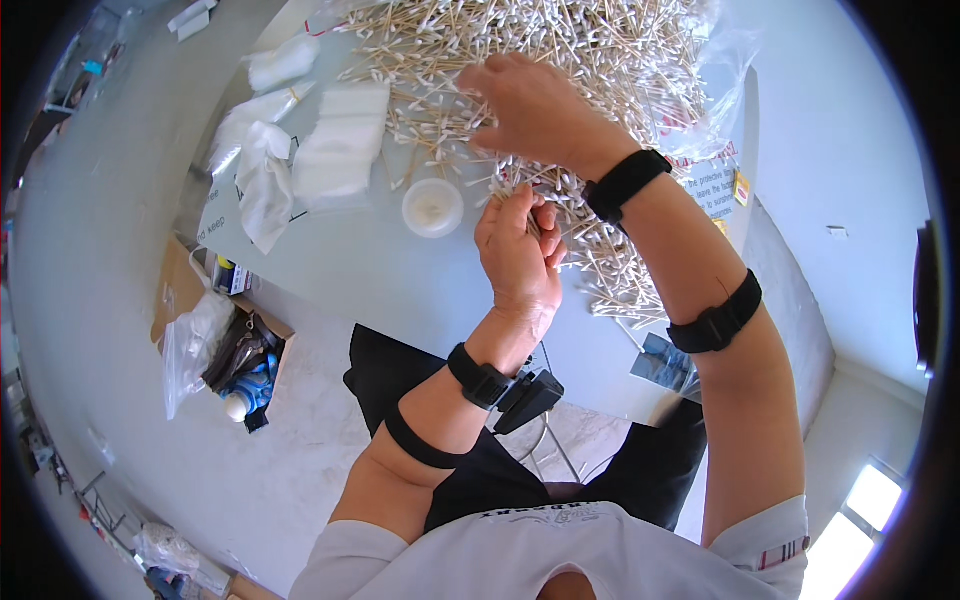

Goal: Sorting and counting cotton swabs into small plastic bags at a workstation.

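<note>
A broad heap of loose cotton swabs, with white tips and wooden sticks, spreads over the far part of the table and down its right side. My left hand is closed round a small bunch of swabs at the heap's near edge; some tips show above the fingers. Over the heap, just beyond it, my right hand reaches leftward with its fingers apart, and I see nothing held in it. A round white tub stands left of my left hand. Farther left lies a stack of clear plastic bags.
Crumpled white plastic bags lie at the table's left. A clear plastic sheet edges the heap on the right. Below the table's left side stands an open cardboard box with a dark bag and a bottle. A dark picture card lies near the front edge.
</note>
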The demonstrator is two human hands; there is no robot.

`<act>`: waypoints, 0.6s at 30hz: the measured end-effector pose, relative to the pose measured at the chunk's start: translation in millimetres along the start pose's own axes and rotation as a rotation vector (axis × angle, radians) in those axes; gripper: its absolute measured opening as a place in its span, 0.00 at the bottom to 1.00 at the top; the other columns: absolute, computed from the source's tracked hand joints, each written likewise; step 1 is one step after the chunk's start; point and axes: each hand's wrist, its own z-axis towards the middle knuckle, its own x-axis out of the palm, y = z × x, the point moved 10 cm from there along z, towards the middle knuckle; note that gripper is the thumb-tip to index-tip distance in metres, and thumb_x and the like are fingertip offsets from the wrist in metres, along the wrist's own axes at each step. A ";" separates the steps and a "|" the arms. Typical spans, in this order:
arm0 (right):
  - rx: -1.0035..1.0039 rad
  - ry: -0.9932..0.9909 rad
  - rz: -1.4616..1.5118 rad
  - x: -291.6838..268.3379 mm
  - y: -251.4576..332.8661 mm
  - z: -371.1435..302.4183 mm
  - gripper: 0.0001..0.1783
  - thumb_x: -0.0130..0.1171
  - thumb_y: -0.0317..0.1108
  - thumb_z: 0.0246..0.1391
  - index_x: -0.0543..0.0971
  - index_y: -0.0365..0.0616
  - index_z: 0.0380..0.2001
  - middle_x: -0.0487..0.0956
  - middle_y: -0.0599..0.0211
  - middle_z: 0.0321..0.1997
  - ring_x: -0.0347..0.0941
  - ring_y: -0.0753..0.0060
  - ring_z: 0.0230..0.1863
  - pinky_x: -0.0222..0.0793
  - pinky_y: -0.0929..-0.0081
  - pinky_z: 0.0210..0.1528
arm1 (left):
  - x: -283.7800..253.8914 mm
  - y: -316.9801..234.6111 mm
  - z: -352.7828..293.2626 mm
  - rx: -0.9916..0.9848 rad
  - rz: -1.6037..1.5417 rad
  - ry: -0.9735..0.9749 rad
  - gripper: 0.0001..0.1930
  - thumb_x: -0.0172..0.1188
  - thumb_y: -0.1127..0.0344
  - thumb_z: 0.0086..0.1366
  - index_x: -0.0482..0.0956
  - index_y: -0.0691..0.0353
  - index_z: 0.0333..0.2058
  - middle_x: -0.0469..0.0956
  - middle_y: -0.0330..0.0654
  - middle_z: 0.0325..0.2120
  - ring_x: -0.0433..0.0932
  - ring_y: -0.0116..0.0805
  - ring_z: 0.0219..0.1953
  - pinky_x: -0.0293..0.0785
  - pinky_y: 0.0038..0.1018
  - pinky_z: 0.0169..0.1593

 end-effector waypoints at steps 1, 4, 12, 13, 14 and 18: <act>-0.006 0.001 0.005 -3.1 1.7 1.5 0.20 0.63 0.36 0.36 0.76 0.47 0.38 0.74 0.64 0.36 0.70 0.59 0.43 0.67 0.63 0.44 | -1.6 -2.3 -0.1 0.006 -0.002 -0.006 0.08 0.52 0.63 0.61 0.65 0.58 0.26 0.65 0.36 0.17 0.58 0.22 0.13 0.53 0.20 0.16; 0.163 -0.008 0.097 -14.7 -16.8 -4.4 0.14 0.63 0.36 0.37 0.77 0.48 0.31 0.74 0.66 0.32 0.71 0.60 0.39 0.68 0.63 0.39 | -3.6 -5.3 -0.8 0.010 -0.019 -0.012 0.07 0.52 0.64 0.60 0.65 0.58 0.26 0.65 0.36 0.17 0.58 0.22 0.13 0.53 0.20 0.17; 0.191 -0.106 0.279 -4.3 -30.6 -21.6 0.04 0.58 0.31 0.40 0.75 0.41 0.19 0.72 0.63 0.24 0.72 0.60 0.30 0.67 0.67 0.31 | 0.5 2.0 -1.3 -0.017 0.004 -0.012 0.06 0.51 0.65 0.61 0.65 0.58 0.27 0.66 0.36 0.18 0.59 0.23 0.14 0.54 0.20 0.17; 0.190 -0.104 0.280 -10.8 -30.9 -23.3 0.04 0.58 0.31 0.40 0.75 0.41 0.19 0.72 0.63 0.24 0.72 0.60 0.30 0.67 0.67 0.31 | -0.4 2.2 -0.8 -0.017 0.003 -0.014 0.06 0.51 0.65 0.61 0.65 0.58 0.27 0.66 0.36 0.18 0.59 0.23 0.14 0.54 0.20 0.17; 0.229 -0.071 0.352 -19.3 -33.3 -25.1 0.05 0.57 0.30 0.40 0.75 0.40 0.20 0.71 0.62 0.22 0.72 0.59 0.27 0.66 0.68 0.29 | -0.9 0.8 -0.3 -0.010 0.006 -0.005 0.07 0.51 0.65 0.61 0.65 0.59 0.27 0.66 0.37 0.18 0.60 0.23 0.14 0.55 0.21 0.18; 0.188 0.148 0.450 -39.7 -12.3 -50.8 0.05 0.54 0.31 0.39 0.74 0.41 0.17 0.72 0.55 0.16 0.72 0.52 0.21 0.68 0.62 0.26 | -2.2 -3.5 2.8 0.050 -0.057 -0.047 0.07 0.49 0.65 0.62 0.66 0.57 0.26 0.66 0.34 0.16 0.61 0.22 0.14 0.56 0.19 0.17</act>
